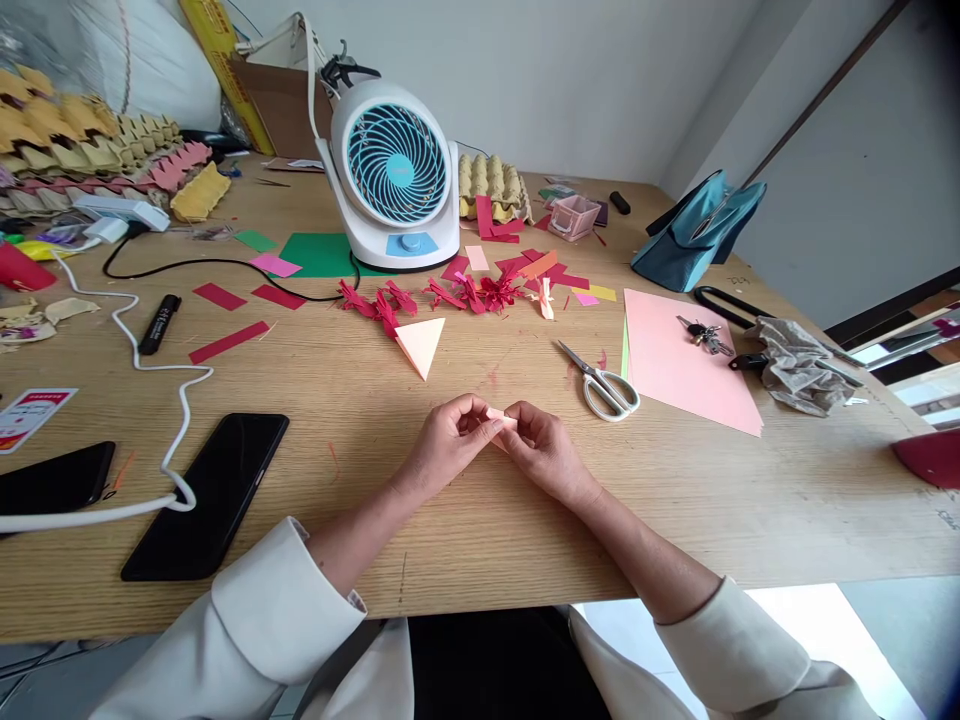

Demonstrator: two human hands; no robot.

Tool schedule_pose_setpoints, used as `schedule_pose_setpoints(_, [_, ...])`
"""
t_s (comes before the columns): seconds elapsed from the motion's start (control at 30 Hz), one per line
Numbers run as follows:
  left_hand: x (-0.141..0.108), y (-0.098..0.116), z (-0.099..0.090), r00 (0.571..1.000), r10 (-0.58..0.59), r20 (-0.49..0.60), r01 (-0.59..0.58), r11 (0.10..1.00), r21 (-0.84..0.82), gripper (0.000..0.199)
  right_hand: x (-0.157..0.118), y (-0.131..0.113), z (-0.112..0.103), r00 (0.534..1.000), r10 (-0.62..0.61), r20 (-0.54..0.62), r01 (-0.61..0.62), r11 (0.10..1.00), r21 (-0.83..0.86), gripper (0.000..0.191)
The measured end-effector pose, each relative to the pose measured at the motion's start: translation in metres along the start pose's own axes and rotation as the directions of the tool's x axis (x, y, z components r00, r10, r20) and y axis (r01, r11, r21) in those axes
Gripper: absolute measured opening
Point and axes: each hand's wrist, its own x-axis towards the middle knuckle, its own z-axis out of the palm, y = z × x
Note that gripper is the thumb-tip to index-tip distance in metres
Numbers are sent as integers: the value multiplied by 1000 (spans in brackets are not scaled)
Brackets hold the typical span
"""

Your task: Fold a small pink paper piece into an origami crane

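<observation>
A small piece of pale pink paper [501, 417] is pinched between my two hands above the near part of the table. My left hand [455, 440] grips its left end with thumb and fingers. On the other end, my right hand [546, 450] is closed in a similar pinch. Much of the paper is hidden by my fingers. Just beyond lies a cream folded paper triangle [422, 346], touching the row of twisted red paper pieces [491, 290]. White-handled scissors [609, 390] rest to the right, blades pointing away and left.
A white fan [397, 170] stands at the back before a green sheet [315, 255]. Pink paper sheets [690, 350] with keys [705, 336] lie right, near a teal bag [694, 230]. A black phone [206, 500], white cable [184, 410] and marker [160, 324] are left.
</observation>
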Motion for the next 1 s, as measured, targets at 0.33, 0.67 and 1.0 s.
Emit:
schedule_pose_setpoints(0.33, [0, 7, 0, 997, -71, -20, 69, 995, -67, 29, 1, -1, -1, 1000, 0, 2, 0, 999, -54, 25])
schedule_pose_setpoints(0.67, [2, 1, -3, 998, -63, -6, 63, 996, -56, 30, 2, 0, 0, 1000, -1, 28, 2, 1000, -27, 21])
schedule_pose_setpoints(1.0, [3, 3, -7, 1000, -19, 4, 19, 997, 80, 27, 1, 0, -3, 998, -21, 56, 25, 997, -73, 24])
